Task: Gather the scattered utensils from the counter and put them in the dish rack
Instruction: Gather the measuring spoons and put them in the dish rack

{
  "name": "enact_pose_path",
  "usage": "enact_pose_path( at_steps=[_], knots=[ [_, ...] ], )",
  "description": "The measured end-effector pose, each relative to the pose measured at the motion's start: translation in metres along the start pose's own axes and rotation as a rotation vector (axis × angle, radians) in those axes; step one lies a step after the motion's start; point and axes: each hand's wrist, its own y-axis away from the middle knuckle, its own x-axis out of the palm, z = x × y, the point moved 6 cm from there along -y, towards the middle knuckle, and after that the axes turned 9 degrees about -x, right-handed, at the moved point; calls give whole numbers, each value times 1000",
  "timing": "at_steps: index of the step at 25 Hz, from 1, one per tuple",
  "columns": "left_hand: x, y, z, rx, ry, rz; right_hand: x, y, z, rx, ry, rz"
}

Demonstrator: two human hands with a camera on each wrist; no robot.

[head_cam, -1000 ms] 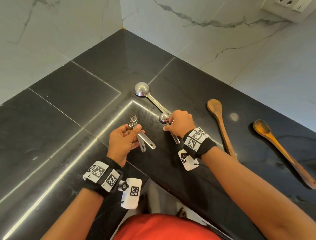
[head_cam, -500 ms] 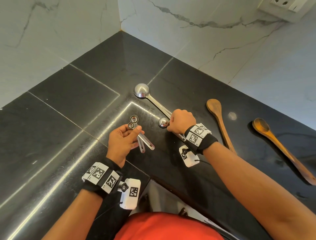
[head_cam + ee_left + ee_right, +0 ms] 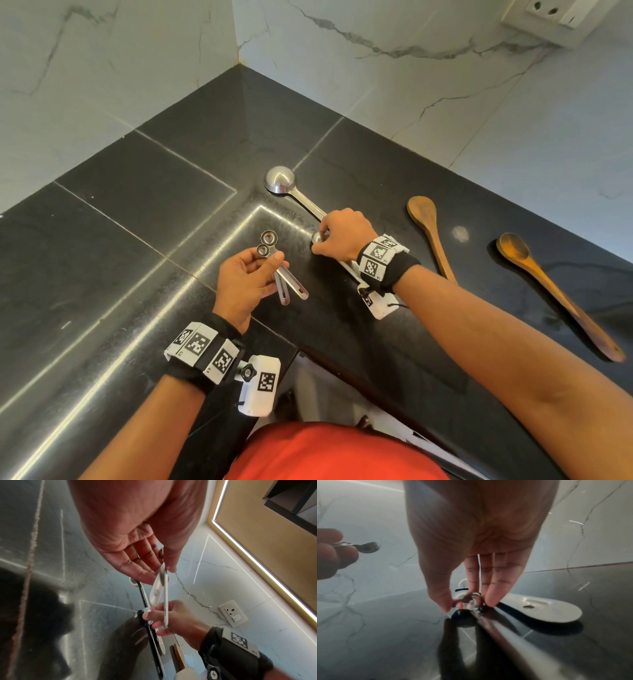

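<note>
1. Measuring spoons are the job. In the head view the left hand (image 3: 246, 282) pinches two small measuring spoons (image 3: 279, 270) between thumb and fingers, held above the black surface (image 3: 144, 219). The right hand (image 3: 346, 236) has slid from the handle up to the bowl of a third small spoon (image 3: 317, 237), which lies on the surface just beside the handle of a large steel scoop (image 3: 280, 180). Two wooden spoons (image 3: 430, 236) lie to the right, well apart from both hands. No dish rack shows.
2. In the left wrist view the thumb and fingers (image 3: 137, 566) clamp the two thin handles, which fan out toward the other hand.
3. In the right wrist view the thumb and fingertips (image 3: 491, 597) close round the small shiny bowl, which touches the surface.
4. Judged from this shift, the third spoon is about to be lifted; the scoop and both wooden spoons are left to gather.
</note>
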Motion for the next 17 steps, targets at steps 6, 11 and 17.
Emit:
enact_pose_path(
  at_steps=[6,11,17],
  knots=[
    [0,4,3,5,17,-1,-2,16,-14,20,-492,-97],
    [18,6,13,-20,-5,57,-2,61,-4,36,-918,-244],
    [56,9,24,-19,-110,154,15,86,-3,122,-1021,-428]
  ],
)
